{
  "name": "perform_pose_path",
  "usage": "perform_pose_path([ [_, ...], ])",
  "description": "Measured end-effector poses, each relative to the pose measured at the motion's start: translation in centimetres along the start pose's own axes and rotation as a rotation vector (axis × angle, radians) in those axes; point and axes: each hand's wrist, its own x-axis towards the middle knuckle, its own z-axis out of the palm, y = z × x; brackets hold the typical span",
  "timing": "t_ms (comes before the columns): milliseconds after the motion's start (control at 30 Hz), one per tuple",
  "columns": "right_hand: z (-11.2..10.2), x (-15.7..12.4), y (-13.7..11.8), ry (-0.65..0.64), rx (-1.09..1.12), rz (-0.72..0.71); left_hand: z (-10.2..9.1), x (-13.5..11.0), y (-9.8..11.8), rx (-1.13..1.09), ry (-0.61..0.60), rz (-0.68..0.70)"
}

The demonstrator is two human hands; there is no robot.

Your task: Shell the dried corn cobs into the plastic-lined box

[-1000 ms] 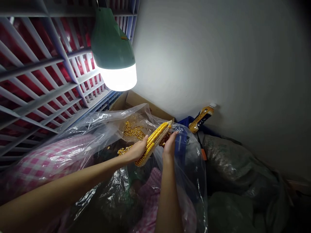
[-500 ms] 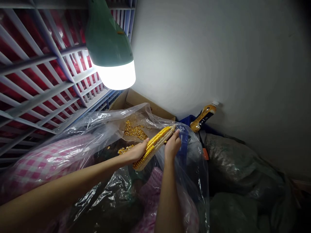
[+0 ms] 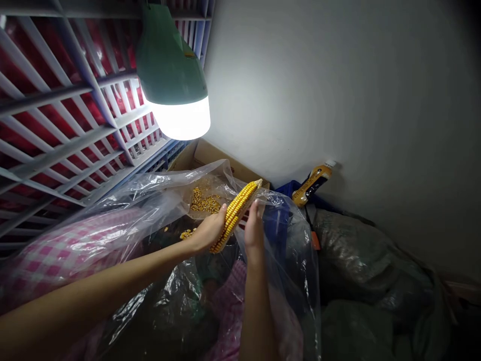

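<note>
My left hand [image 3: 209,231] is closed around the lower part of a yellow corn cob [image 3: 237,208], its thumb along the kernels. The cob tilts up to the right, and a bare, pale strip shows along its right side. Beside that strip is my right hand [image 3: 254,230], thumb stretched upward and fingers partly hidden; it looks loosened from the cob. Beneath, loose corn kernels [image 3: 205,202] lie in a clear plastic bag [image 3: 158,183], with a few more kernels [image 3: 187,233] near my left wrist.
A lit green lamp [image 3: 173,65] hangs at upper left before a slatted plastic crate [image 3: 67,115]. Behind the bag stands a cardboard box [image 3: 214,155]. To the right are a yellow-labelled bottle [image 3: 313,183], a blue container [image 3: 276,225] and dark sacks [image 3: 361,255]. A pale wall [image 3: 338,90] rises behind.
The cob has turned, showing more kernels and less of the bare strip, and stands a bit steeper. My right hand has come off its upper end, moving left and slightly down.
</note>
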Motion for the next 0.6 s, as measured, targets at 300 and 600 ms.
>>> perform_pose_path([
  [300,4.1,-2.3,1.2,0.203,-0.228,-0.088,-0.3,-0.1,-0.1,0.096,0.112,0.089],
  [600,3.6,-2.6,1.6,0.189,-0.313,-0.060,0.0,-0.3,-0.9,0.010,0.087,0.009],
])
